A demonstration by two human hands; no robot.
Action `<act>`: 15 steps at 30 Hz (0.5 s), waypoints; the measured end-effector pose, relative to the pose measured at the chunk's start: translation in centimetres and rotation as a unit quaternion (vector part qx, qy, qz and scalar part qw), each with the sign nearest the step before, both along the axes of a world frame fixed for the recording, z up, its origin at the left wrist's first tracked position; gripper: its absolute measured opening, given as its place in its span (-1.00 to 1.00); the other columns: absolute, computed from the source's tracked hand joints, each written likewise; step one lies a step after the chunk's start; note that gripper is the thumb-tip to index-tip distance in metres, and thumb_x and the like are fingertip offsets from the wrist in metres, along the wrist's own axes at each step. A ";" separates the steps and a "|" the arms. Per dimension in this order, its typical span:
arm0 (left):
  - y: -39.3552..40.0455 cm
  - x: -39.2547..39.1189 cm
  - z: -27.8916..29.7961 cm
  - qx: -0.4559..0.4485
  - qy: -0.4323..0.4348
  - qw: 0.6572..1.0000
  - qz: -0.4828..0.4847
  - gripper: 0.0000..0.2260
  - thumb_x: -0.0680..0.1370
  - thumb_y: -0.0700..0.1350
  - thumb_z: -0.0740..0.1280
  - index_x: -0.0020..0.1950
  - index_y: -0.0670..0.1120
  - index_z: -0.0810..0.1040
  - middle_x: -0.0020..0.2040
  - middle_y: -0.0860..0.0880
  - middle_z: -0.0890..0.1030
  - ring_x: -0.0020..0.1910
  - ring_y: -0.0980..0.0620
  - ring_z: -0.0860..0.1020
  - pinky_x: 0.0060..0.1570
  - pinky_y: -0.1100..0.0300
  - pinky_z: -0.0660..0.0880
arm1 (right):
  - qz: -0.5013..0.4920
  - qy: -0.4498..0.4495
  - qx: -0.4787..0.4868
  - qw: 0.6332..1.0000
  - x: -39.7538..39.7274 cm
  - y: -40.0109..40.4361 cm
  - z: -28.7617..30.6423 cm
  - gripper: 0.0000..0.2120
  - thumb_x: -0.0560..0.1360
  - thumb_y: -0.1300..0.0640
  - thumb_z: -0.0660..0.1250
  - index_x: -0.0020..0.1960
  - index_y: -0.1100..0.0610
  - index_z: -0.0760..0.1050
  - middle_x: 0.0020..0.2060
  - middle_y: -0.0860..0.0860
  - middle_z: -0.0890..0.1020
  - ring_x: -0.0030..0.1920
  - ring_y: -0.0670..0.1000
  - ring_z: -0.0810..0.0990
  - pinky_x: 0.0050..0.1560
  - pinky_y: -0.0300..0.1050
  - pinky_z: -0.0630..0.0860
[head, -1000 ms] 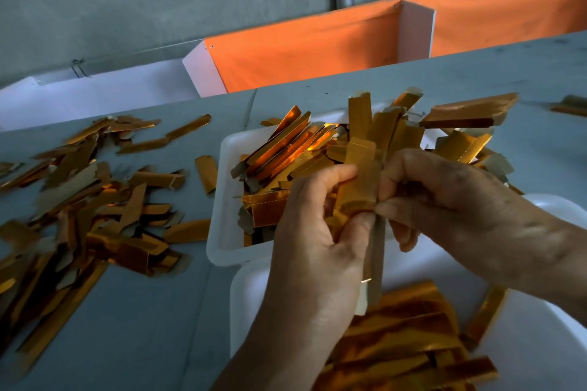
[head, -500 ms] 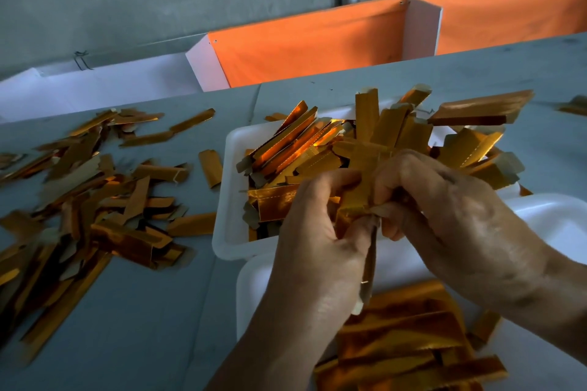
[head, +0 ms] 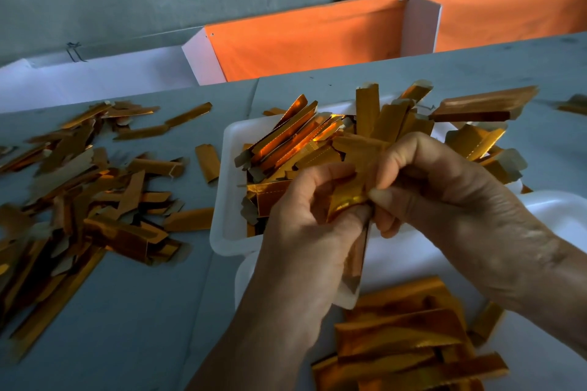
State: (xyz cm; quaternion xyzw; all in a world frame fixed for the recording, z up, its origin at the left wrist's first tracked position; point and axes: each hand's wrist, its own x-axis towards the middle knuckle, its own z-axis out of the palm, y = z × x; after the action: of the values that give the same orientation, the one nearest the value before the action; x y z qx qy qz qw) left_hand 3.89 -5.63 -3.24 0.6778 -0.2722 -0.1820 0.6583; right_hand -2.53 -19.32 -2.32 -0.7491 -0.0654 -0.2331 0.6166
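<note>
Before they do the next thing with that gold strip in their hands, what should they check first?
1. Grip on the gold strip: left hand and right hand both pinch its upper part: ok.
2. Strip's lower end free: hangs loose below the hands: ok.
3. Fold line straight: hidden in the grip: cannot tell.
4. Bare room in the near tray for laying it down: ok.
5. The heap inside the far tray: pieces jut past its rim: not ok.
</note>
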 end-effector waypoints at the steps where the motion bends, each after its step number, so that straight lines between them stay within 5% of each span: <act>1: 0.1 0.1 0.0 -0.014 0.019 1.000 -0.005 -0.66 0.43 -0.22 0.41 0.14 0.11 0.55 -0.02 0.12 0.67 -0.02 0.19 0.63 -0.12 0.32 0.55 | 0.003 -0.007 -0.002 1.000 0.1 0.0 0.0 -0.95 0.42 0.25 0.30 -0.15 0.14 0.46 -0.33 0.12 0.57 -0.35 -0.03 0.58 -0.31 -0.22 0.55; 5: 0.0 0.2 0.2 -0.067 0.065 0.996 -0.007 -0.58 0.27 -0.07 0.40 0.11 0.14 0.54 -0.01 0.10 0.68 -0.05 0.17 0.64 -0.22 0.44 0.50 | 0.014 -0.028 0.022 0.999 0.4 0.2 0.1 -0.88 0.41 0.28 0.30 -0.20 0.07 0.48 -0.32 0.13 0.57 -0.35 -0.03 0.57 -0.29 -0.21 0.53; 11: -0.1 -0.2 0.3 -0.042 0.010 0.999 0.006 -0.53 0.36 -0.07 0.41 0.26 0.07 0.43 -0.04 0.07 0.69 -0.04 0.09 0.65 0.00 0.08 0.55 | -0.018 -0.009 -0.040 0.999 0.2 0.5 0.5 -0.93 0.39 0.21 0.34 -0.13 0.10 0.51 -0.30 0.06 0.61 -0.38 -0.07 0.59 -0.36 -0.23 0.55; 15: -0.1 -0.3 0.4 -0.042 0.013 0.999 -0.004 -0.44 0.30 -0.01 0.41 0.29 0.05 0.43 -0.04 0.07 0.69 -0.04 0.10 0.66 -0.05 0.13 0.54 | -0.077 -0.005 -0.101 0.992 0.0 0.9 0.9 -0.91 0.42 0.10 0.40 -0.11 0.00 0.50 -0.31 -0.07 0.58 -0.41 -0.05 0.54 -0.43 -0.29 0.47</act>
State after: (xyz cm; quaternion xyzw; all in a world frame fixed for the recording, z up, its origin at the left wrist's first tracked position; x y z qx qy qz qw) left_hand 3.62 -5.73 -2.87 0.6462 -0.2738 -0.1819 0.6887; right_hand -2.56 -18.45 -1.45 -0.8094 -0.0339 -0.2755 0.5175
